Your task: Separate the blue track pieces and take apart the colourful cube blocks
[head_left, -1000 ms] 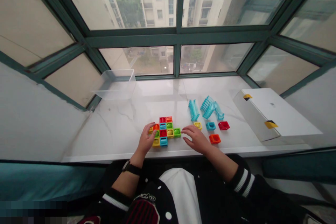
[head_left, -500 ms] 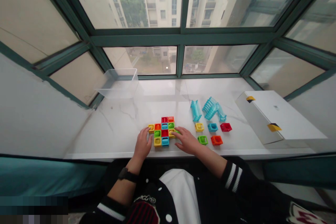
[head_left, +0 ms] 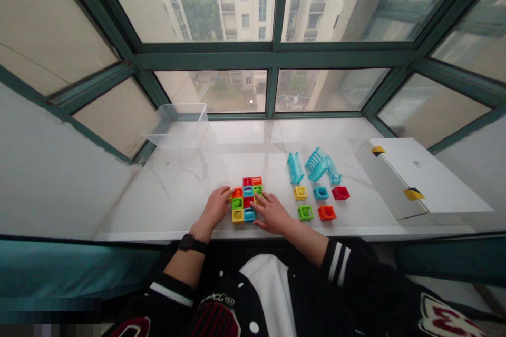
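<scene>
A flat cluster of joined coloured square blocks lies on the white marble sill. My left hand rests against the cluster's left side, fingers curled round its edge. My right hand lies on the cluster's right side, fingers spread over the blocks there. To the right lie loose blocks: a green one, an orange one, a yellow one, a blue one and a red one. Behind them lie translucent blue ribbed track pieces.
A clear plastic tub stands at the back left of the sill. A long white cardboard box with yellow tape lies at the right. Green-framed windows close off the back and sides. The sill's front edge runs just under my wrists.
A green block left the cluster's right end and now lies loose beside the orange one. My right hand moved left onto the cluster. My left hand stayed at its left edge.
</scene>
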Demonstrator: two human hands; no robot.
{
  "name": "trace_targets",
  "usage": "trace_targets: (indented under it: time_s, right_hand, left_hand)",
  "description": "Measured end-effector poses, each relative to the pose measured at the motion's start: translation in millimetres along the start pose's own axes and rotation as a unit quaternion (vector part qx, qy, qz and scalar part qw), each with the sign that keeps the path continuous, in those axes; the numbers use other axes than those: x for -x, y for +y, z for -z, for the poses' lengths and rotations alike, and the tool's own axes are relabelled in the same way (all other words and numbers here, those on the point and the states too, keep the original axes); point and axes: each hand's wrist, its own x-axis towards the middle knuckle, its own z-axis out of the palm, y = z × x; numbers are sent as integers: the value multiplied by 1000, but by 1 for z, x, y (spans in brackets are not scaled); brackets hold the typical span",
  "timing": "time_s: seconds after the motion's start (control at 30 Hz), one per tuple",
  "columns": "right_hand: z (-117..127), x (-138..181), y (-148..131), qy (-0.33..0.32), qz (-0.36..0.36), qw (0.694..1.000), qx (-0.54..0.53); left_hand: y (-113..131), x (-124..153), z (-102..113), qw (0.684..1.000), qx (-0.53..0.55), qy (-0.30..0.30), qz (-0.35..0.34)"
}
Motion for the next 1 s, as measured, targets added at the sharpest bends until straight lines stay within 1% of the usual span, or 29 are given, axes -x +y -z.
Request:
trace_targets:
  time_s: [0.17, 0.33, 0.4, 0.47, 0.57, 0.67, 0.8, 0.9, 1.0]
  right_hand:
    - [-2, 0, 1, -3, -6, 1000, -3]
    - [-4, 1, -1, 0, -11, 1000, 1]
    - [-4, 1, -1, 0, -10, 1000, 3]
    - [-4, 2, -2, -1, -9, 1000, 3]
    - [-4, 2, -2, 4, -11, 1000, -1]
    - [-4, 3, -1, 7, -12, 1000, -9]
    - [-3, 4, 0, 15, -12, 999, -42]
    - [3, 3, -1, 74, -7, 990, -123]
    - [15, 1, -7, 148, 4, 957, -248]
  left_hand:
    - [-2, 0, -2, 1000, 4, 13, 4]
    - [-6, 5, 4, 1000, -8, 2, 5]
    - [-11, 10, 11, 999, -7, 23, 21]
    - [-17, 16, 21, 997, 0, 60, 45]
    - [-18, 24, 34, 989, 62, 109, 82]
    - [-5, 29, 43, 965, 188, 134, 124]
    - [27, 26, 47, 918, 341, 132, 151]
    - [54, 21, 47, 888, 421, 109, 149]
    - [81, 16, 44, 865, 476, 82, 134]
